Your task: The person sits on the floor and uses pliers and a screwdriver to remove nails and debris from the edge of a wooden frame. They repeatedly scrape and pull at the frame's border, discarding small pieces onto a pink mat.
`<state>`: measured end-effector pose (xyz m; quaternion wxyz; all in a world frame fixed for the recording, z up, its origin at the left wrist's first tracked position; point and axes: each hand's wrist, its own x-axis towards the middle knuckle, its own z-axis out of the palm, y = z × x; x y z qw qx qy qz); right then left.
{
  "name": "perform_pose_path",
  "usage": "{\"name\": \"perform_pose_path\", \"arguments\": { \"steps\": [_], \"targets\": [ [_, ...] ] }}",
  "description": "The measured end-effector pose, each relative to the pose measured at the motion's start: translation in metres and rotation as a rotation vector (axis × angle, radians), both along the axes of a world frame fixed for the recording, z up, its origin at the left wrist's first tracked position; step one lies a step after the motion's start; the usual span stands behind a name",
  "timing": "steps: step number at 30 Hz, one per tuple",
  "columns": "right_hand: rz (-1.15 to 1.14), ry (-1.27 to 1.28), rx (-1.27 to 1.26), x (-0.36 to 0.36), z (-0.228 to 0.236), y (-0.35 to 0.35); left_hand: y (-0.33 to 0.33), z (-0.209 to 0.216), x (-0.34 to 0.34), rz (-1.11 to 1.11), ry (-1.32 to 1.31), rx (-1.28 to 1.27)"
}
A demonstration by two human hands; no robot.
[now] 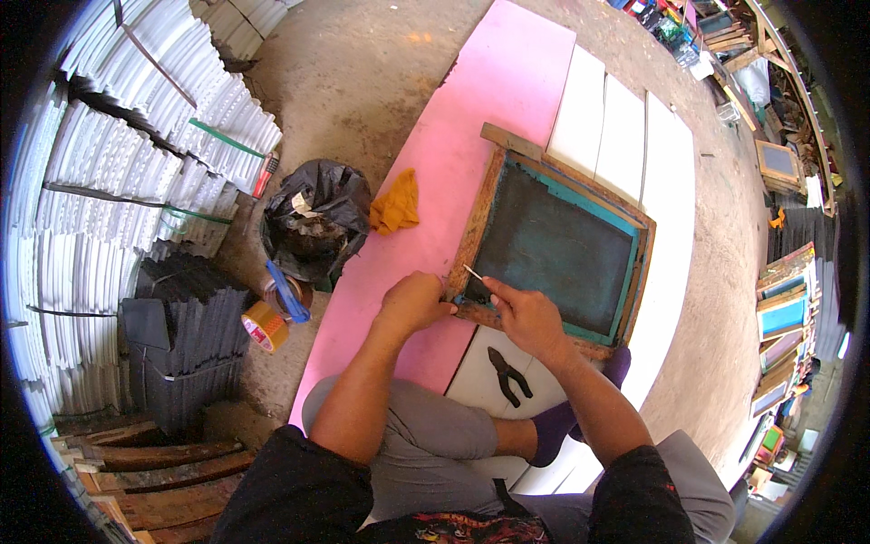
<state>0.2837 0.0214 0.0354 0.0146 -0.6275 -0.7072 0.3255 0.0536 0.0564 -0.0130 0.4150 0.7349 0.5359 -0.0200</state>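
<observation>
A wooden screen-printing frame (645,263) with dark, teal-edged mesh (553,245) lies tilted in front of me. My left hand (412,304) is closed at its near-left corner, fingers on the wood. My right hand (530,319) grips a thin, pale, rod-like tool (472,272), whose tip points at the left rail close to that corner. The tool's other end is hidden in my fingers. Black-handled pliers (510,376) lie on the white surface just below the frame, jaws toward the upper left.
The frame rests across a pink sheet (507,72) and white panels (666,154). An orange cloth (396,202), a black plastic bag (317,218) and a tape roll (265,328) are to the left. Beyond stand white sheet stacks (100,181) and a black stack (186,335). My crossed legs are close below.
</observation>
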Motion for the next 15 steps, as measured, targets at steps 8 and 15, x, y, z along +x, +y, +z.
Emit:
{"name": "perform_pose_path", "arguments": {
  "steps": [8,15],
  "targets": [
    [0.079,-0.214,-0.048,-0.03,0.038,0.006,0.0,0.014,0.002,-0.03,0.053,-0.057],
    [0.049,-0.341,-0.051,-0.048,0.019,-0.013,-0.003,0.021,0.009,-0.068,0.179,-0.017]
  ]
}}
